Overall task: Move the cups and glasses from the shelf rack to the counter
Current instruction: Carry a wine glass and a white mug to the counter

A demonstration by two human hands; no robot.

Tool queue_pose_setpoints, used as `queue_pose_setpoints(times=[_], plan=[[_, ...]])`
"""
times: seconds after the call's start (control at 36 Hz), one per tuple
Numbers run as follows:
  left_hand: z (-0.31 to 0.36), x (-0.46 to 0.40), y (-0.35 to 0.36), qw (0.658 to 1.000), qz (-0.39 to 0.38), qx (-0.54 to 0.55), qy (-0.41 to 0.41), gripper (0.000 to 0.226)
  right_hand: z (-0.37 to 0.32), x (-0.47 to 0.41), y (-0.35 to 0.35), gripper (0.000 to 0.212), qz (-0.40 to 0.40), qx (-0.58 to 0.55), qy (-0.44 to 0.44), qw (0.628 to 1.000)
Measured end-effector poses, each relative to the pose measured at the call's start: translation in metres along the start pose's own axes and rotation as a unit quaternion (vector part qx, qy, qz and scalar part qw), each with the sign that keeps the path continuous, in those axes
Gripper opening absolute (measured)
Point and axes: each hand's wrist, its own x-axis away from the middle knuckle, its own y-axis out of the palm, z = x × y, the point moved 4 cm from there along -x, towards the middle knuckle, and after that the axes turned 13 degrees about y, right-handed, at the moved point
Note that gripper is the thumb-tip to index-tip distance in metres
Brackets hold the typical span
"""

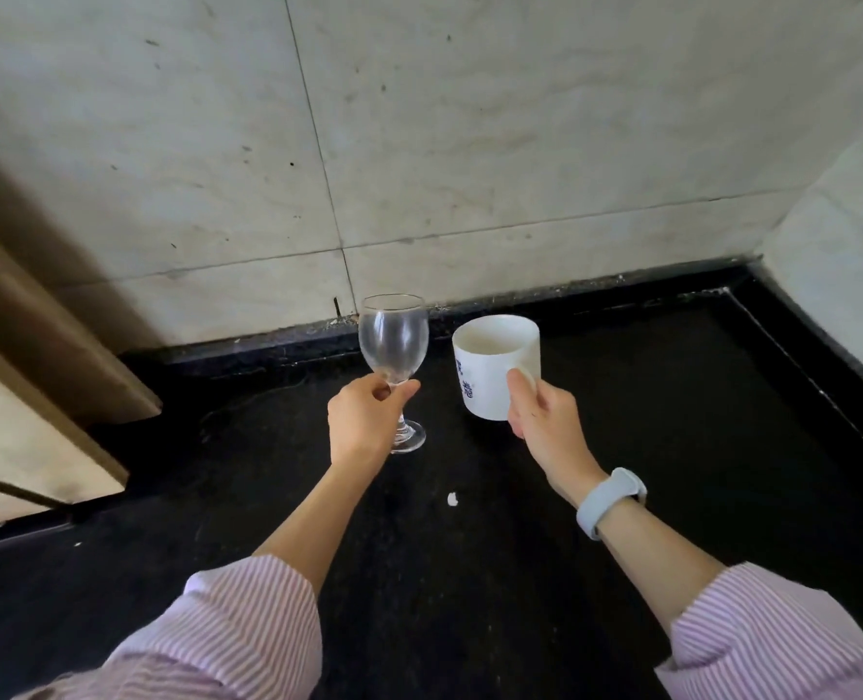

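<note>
Both hands holding drinkware over the black counter [621, 447]; shelf rack not in view.

Left hand [364, 421] is pinching the stem of the wine glass [393, 341], fingers closed on it; the foot looks at or just above the counter, cannot tell which. Right hand [540, 416] is gripping the white mug [495, 366] by its handle, mug tilted and apparently not yet set down. Nothing else is standing on the counter, so likely an early trip. Surface is dark, speckled, carrying a small white scrap [452, 499]; pale tiled walls [470, 144] are meeting in a corner.
</note>
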Motion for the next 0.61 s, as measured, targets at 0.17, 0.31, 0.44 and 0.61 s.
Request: queue_pose_setpoints(times=[0.17,0.31,0.44,0.61], plan=[[-0.013,-0.020,0.018,1.000,0.014,-0.025,0.010,0.036,0.012,-0.026,0.004,0.049,0.002,-0.031,-0.005,1.000],[-0.011,-0.032,0.028,0.998,0.038,-0.031,0.029,0.034,0.020,-0.039,0.010,0.046,-0.001,-0.044,-0.008,0.999],[-0.007,-0.038,0.038,0.998,0.045,-0.009,0.032,0.020,0.025,-0.050,0.012,0.038,-0.007,-0.046,0.000,0.999],[-0.009,-0.043,0.050,0.998,0.054,0.039,0.002,0.014,0.034,-0.055,0.014,0.027,-0.006,-0.012,0.032,0.999]])
